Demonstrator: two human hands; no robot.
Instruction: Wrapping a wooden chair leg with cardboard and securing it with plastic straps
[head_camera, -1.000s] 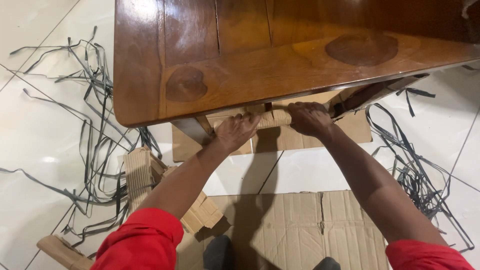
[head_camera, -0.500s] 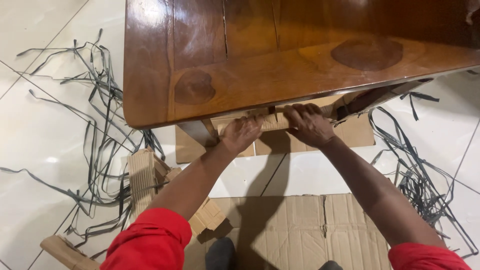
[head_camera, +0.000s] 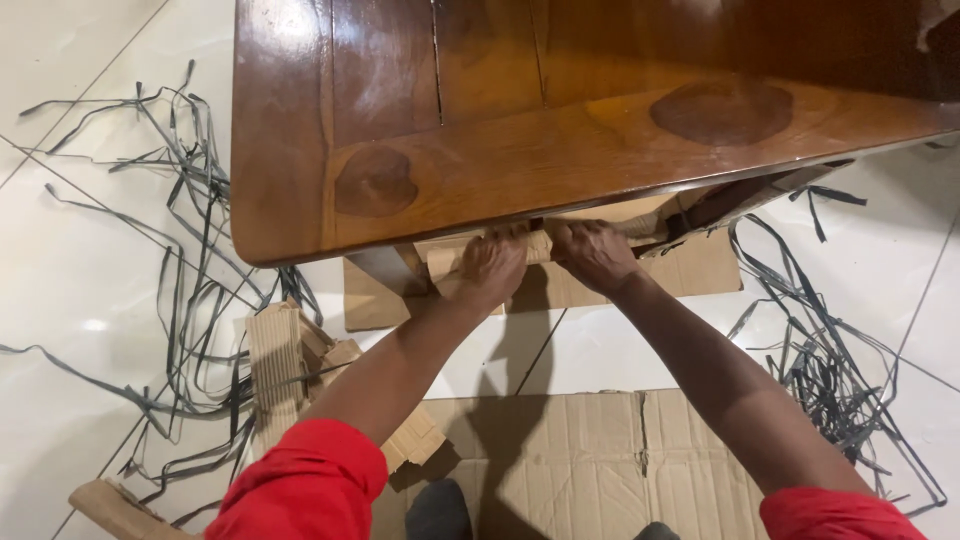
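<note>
- head view: both hands are at the near edge of a dark polished wooden counter (head_camera: 520, 130), just under its overhang
- left hand (head_camera: 490, 272): fingers curled closed around a strip of cardboard wrapping (head_camera: 540, 245) that runs along the underside edge; knuckles face the camera, fingertips hidden behind the cardboard
- right hand (head_camera: 592, 252): also clenched on the same cardboard wrapping, just beside the left hand, nearly touching it; fingertips tucked under the counter edge, can't see them
- cardboard wrapping sits directly below the counter rim, between the two hands, and extends right toward a dark counter leg (head_camera: 740, 200); how it's attached there is hidden
- second counter leg (head_camera: 385, 270), lighter and partly wrapped, is just left of the left hand
- flat cardboard sheet (head_camera: 700, 270) lies on the floor under the counter, behind the hands
- larger flattened cardboard sheet (head_camera: 590, 465) lies on the floor near the person, with the shadow of the arms across it
- stack of corrugated cardboard offcuts (head_camera: 280, 350) on the floor left of the left forearm
- loose grey plastic strapping (head_camera: 190, 250) strewn over the white tile floor (head_camera: 80, 300) on the left; more strapping (head_camera: 830, 350) tangled on the right
- red sleeves (head_camera: 310, 480) at the bottom edge on both arms
</note>
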